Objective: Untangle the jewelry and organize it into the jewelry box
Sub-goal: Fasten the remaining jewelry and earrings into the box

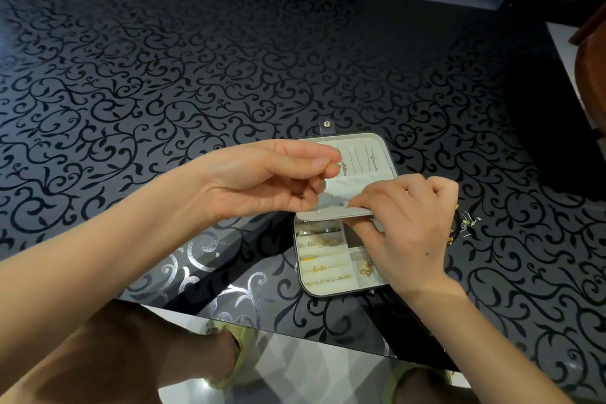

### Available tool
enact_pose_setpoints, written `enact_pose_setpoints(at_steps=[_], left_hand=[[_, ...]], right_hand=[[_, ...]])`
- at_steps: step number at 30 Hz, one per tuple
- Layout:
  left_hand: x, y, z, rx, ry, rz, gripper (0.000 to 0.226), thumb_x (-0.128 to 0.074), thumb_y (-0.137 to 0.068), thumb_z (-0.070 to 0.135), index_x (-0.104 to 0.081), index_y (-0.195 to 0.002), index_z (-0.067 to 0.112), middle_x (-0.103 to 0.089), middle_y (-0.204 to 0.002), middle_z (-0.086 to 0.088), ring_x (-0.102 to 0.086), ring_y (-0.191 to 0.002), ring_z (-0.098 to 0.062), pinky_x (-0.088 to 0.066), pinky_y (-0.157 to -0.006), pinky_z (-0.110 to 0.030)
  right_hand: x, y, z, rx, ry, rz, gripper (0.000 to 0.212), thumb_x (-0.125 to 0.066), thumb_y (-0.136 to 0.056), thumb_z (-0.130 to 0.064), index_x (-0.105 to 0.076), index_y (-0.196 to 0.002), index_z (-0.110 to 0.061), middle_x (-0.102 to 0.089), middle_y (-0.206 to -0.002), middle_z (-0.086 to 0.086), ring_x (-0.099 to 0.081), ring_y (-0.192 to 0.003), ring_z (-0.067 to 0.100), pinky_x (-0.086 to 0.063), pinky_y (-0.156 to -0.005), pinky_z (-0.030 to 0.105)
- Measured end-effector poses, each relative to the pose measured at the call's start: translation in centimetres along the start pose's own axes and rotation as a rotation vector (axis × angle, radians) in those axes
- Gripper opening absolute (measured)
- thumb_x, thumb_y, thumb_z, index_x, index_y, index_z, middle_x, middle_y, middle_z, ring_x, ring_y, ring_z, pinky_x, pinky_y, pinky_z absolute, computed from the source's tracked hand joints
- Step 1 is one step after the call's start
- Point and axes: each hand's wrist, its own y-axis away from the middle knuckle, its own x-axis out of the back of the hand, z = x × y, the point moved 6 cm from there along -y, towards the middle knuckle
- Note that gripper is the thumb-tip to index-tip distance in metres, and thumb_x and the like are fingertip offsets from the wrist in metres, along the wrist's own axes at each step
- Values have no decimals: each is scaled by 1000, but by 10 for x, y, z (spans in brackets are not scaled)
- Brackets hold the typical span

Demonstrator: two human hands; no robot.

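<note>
One open jewelry box (328, 294) sits on the dark patterned surface (164, 92). Above it are two hands: the left hand (262, 180) has its fingers pinching one small gold piece (329, 165), and the right hand (410, 223) has its fingers pinching one tiny stud (344, 203) at the box's inner flap (328, 211). One cluster of loose jewelry (467, 221) lies just right of the box.

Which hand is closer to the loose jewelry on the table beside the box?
Right. The right hand is just left of the loose jewelry, pinching the flap of the jewelry box. The left hand is farther away, over the box's left side, pinching a small gold piece.
</note>
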Motion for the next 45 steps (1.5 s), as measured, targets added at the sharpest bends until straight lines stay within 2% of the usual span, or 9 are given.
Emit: enact_pose_setpoints(at_steps=[4, 12, 19, 30, 38, 45], left_hand=[[-4, 0, 1, -22, -82, -13, 15, -65, -63, 7, -75, -73, 12, -63, -68, 0, -54, -63, -9, -48, -63, -20], [-10, -2, 0, -7, -201, -95, 11, -62, -69, 15, -72, -66, 16, -60, -70, 6, -51, -65, -5, -46, -66, -17], [-6, -3, -2, -9, -128, -129, 10, -70, -67, 15, -73, -76, 15, -62, -73, 3, -55, -66, -8, -47, -68, -19], [-8, -4, -3, 17, -101, -196, 7, -74, -68, 19, -70, -73, 17, -62, -74, 4, -54, -68, -7, -46, -68, -18], [-6, -5, -4, 29, -38, -207, 16, -80, -63, 14, -72, -78, 14, -64, -75, 2, -57, -68, -10, -48, -67, -20], [-8, -3, -2, 4, -84, -196, 11, -74, -65, 14, -71, -75, 18, -65, -74, 5, -56, -67, -7, -47, -67, -17]], right_hand=[[0, 0, 0, 2, -7, 3, 19, -82, -62, -6, -69, -67, -18, -66, -70, -9, -48, -69, 15, -22, -72, 31], [0, 0, 0, 0, -15, 10, 16, -79, -64, -5, -69, -67, -18, -66, -70, -9, -47, -70, 14, -20, -74, 30], [0, 0, -1, 5, -12, 12, 18, -77, -64, -2, -69, -66, -17, -65, -69, -9, -47, -68, 15, -22, -71, 32], [1, 0, -1, 0, -13, 1, 17, -76, -65, -2, -69, -66, -17, -65, -69, -9, -46, -70, 13, -21, -73, 31], [1, -1, -2, -5, -2, -2, 18, -75, -64, -1, -69, -66, -18, -65, -69, -9, -46, -70, 15, -20, -73, 30], [0, 0, -1, -8, 1, -9, 18, -75, -63, -1, -69, -66, -18, -65, -70, -10, -47, -70, 14, -20, -74, 30]])
